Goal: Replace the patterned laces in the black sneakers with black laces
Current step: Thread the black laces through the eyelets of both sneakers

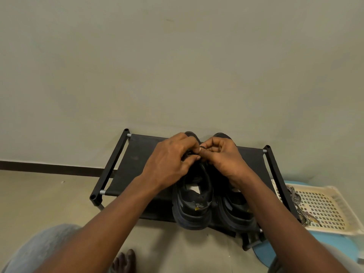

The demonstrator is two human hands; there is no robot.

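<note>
So both sneakers are sitting side by side on a low black rack (136,154) that's pushed up against the wall. Toes are pointing at 12 o'clock toward the wall and heels are facing 6 o'clock toward the person, so each long axis is running pretty much 12 to 6. The right sneaker (236,211) is angling its heel a bit toward 5. Both heels are hanging slightly over the rack's near edge.

Both hands are working over the upper eyelet area of the left sneaker (194,205), fingertips almost touching each other. The left hand (169,160) is curling its fingers and its grip is pinching a bit of black lace (188,154). The right hand (222,156) is doing the same from the 3 o'clock side, thumb and forefinger clenched on that lace, though it's tiny and mostly hidden under the fingers.

The patterned laces (295,198) are lying in a loose heap in a cream basket (325,209) on the floor, at about 4 o'clock from the sneakers, just beside the rack's right end. A bare foot (125,261) is poking in at 6 o'clock.
</note>
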